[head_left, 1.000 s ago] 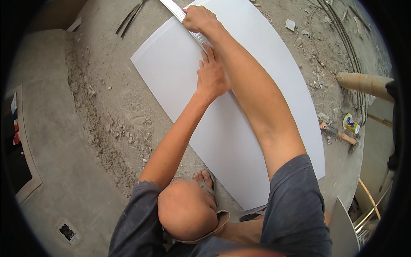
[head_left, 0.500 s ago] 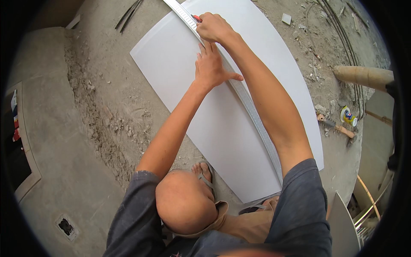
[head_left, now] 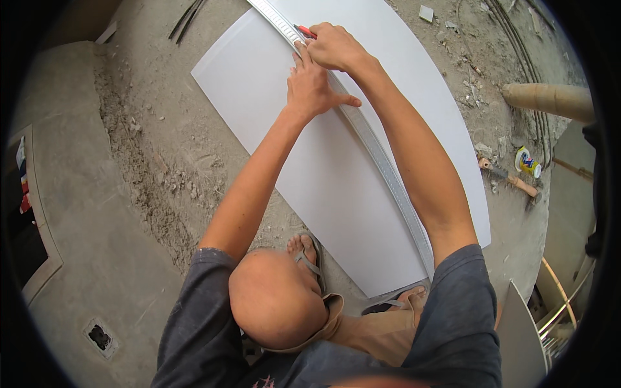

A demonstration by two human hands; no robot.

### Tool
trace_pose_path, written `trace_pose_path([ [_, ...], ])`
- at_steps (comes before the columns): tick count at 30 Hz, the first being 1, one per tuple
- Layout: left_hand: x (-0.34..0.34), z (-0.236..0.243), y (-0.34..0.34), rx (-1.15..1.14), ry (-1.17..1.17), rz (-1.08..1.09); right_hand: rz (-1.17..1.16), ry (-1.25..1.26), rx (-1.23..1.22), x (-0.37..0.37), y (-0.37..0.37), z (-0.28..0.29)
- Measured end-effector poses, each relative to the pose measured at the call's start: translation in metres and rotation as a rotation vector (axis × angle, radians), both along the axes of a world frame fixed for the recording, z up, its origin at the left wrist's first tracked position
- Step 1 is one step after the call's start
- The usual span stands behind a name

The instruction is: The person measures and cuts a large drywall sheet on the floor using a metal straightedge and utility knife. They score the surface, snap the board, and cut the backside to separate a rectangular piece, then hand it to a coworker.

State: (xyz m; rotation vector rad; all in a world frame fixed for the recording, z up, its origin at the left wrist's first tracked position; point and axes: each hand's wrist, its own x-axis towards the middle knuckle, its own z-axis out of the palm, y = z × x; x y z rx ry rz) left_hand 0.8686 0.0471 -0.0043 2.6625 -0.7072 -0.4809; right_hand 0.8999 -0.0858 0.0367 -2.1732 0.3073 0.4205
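A large white board (head_left: 336, 207) lies on the rough ground in front of me, and a long perforated metal strip (head_left: 388, 171) runs lengthwise across it. My left hand (head_left: 312, 87) presses on the strip with fingers stretched forward and thumb spread out to the right. Just beyond it, my right hand (head_left: 336, 46) is closed round a slim red tool (head_left: 304, 31) with a dark tip, whose exact kind I cannot make out. This tool lies against the strip's right edge. The two hands nearly touch at the fingertips.
Right of the board lie a wooden-handled hammer (head_left: 517, 183) and a yellow and white tub (head_left: 528, 163). A thick round pole (head_left: 546, 100) and dark rods (head_left: 517, 52) are farther right. Rubble (head_left: 162, 171) lines the left side. My sandalled feet (head_left: 307, 255) are at the near end.
My right hand has shifted slightly toward me along the strip, and more of the red tool shows. My left hand has edged a little forward. The whole view has shifted slightly.
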Motion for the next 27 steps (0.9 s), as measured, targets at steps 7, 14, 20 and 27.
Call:
trace_pose_path([
  [7,-0.002,-0.004,0.002,0.021,-0.126,-0.03,-0.031,-0.036,0.025,-0.024,-0.005,-0.009],
  [14,-0.002,-0.002,0.002,0.055,-0.163,-0.053,0.055,-0.069,-0.016,-0.043,-0.018,-0.014],
  [20,-0.001,-0.007,0.004,0.06,-0.244,-0.057,0.09,0.002,0.029,-0.079,-0.033,-0.003],
  [27,0.002,-0.014,0.005,0.016,-0.213,-0.039,0.08,0.001,0.015,-0.116,-0.039,0.005],
])
